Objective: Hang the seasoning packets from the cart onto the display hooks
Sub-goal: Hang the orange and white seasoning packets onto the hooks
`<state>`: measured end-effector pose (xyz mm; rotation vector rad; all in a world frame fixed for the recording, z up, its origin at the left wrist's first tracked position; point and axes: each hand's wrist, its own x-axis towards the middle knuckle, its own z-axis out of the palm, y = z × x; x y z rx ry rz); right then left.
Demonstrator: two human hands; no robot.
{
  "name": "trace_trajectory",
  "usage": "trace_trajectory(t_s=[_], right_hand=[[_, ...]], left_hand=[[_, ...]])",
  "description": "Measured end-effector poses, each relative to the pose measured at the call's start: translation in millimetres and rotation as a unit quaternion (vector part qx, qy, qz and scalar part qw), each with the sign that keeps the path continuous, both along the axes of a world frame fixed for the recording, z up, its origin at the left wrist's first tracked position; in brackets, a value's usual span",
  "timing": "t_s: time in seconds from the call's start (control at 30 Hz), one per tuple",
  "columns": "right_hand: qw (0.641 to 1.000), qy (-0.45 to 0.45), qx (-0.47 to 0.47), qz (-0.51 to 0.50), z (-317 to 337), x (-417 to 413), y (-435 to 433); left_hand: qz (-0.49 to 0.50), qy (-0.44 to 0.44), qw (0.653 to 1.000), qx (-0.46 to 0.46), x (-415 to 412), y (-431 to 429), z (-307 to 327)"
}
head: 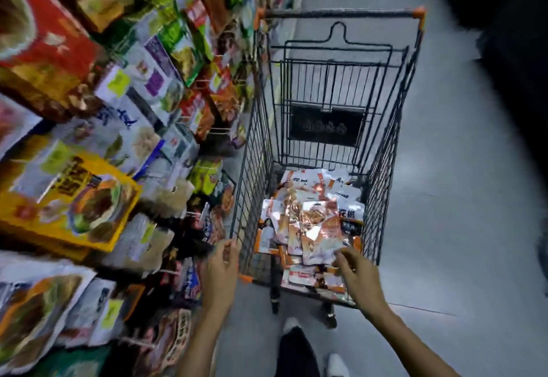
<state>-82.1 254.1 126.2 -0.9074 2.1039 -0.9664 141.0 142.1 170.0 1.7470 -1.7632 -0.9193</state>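
I am gripping the cart (255, 169) with my left hand (222, 264), fingers curling round the rim wire at its near left corner. I am holding my right hand (354, 271) out over the near end of the basket, its fingertips (341, 254) lying at the lower corner of the top packet (318, 228). The blur is keeping me from telling whether they are pinching it or only touching it. To do this pick well, I am thinking I should take one packet only, pinching it near the top edge where a hang hole ought to be. The glossy film looks slippery, and neighbours could be dragging along with it. Steadying the cart with the left hand is making sense while the right lifts. The packets (299, 198) are lying in a loose, overlapping heap on the bottom of the cart. They are flat foil pouches in orange, white and silver, with food pictures and dark lettering, and they are catching the light. They are sitting well below the rim, so the lift is needing to clear the wire wall. The hooks (221, 131) are sticking out of the display (118, 139) on my left, just beside the cart, most of them carrying goods. I am not seeing which one is free.
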Motion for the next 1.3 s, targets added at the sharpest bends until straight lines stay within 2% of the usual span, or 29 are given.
trace_trajectory(t_s=[0.27, 0.5, 0.7, 0.8, 0.97, 1.03, 1.3], right_hand=[[0.993, -0.012, 0.089, -0.078, -99, -38, -93], [0.963, -0.143, 0.176, -0.146, -184, -57, -123], [0.959, -0.116, 0.225, -0.127, -223, -58, -124], [0.954, -0.124, 0.235, -0.139, -232, -58, -127], [0.935, -0.031, 0.325, -0.138, -244, -62, -129], [0.931, -0.022, 0.338, -0.138, -248, -63, -129], [0.908, -0.252, 0.226, -0.247, -237, -50, -119]], left_hand=[[-0.03, -0.114, 0.991, -0.06, -24, -142, -61], [-0.068, -0.131, 0.989, 0.01, -34, -177, -131], [-0.115, -0.133, 0.983, -0.047, -36, -176, -146], [-0.13, -0.138, 0.981, -0.043, -34, -177, -148], [-0.143, -0.122, 0.981, -0.041, -32, -178, -147], [-0.14, -0.112, 0.983, -0.039, -33, -177, -145], [-0.152, -0.096, 0.983, -0.022, -32, -176, -141]])
